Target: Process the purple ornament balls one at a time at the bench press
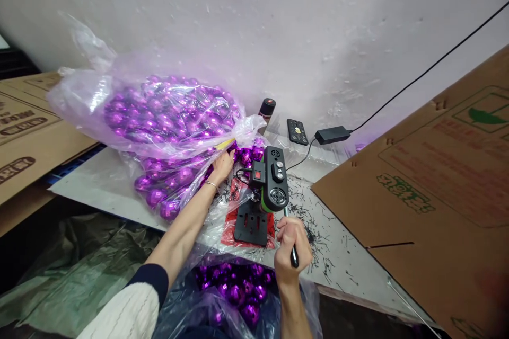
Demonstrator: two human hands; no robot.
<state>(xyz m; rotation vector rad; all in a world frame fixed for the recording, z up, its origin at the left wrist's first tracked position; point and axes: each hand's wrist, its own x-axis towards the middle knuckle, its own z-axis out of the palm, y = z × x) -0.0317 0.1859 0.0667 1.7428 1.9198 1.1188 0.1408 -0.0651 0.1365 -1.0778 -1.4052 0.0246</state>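
A big clear plastic bag (99,90) full of shiny purple faceted balls (167,111) lies on the table at the left. My left hand (222,165) reaches into the bag's mouth among the balls; its fingers curl, and what they hold is hidden. My right hand (292,246) is closed round the black lever handle (293,257) of a small bench drill press (268,180), black and green with a red switch. Its black base plate (251,222) rests on a red sheet. A second bag of purple balls (238,286) lies below, near my lap.
Brown cardboard boxes stand at the right (429,180) and the left (27,127). A black power adapter (332,134) with a cable, a remote-like pad (297,131) and a dark cylinder (267,108) lie by the wall. Black shavings (318,222) litter the white tabletop.
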